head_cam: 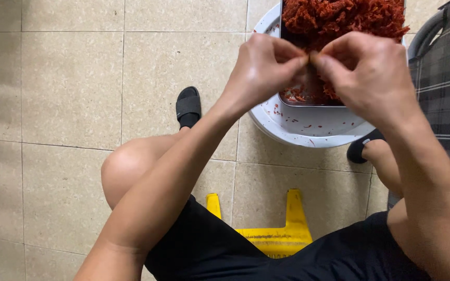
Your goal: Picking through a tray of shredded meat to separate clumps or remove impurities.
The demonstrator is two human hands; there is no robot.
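Both the left hand (261,67) and the right hand (371,73) have their fingers pressed together at the tips, pinching a small piece above the heap of dark red shredded strands (339,18) in the shiny metal tray (308,101). From such a light pinch the piece could drop past the tray into the round white plastic basin (308,130), already flecked with red, or onto the beige tiled floor (69,78). The piece itself is hidden between the fingertips, and the heap and tray are cut off at the top edge.

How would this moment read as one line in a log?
left hand and right hand: fingertips pinched together | over: metal tray of red shreds | tray in: white basin
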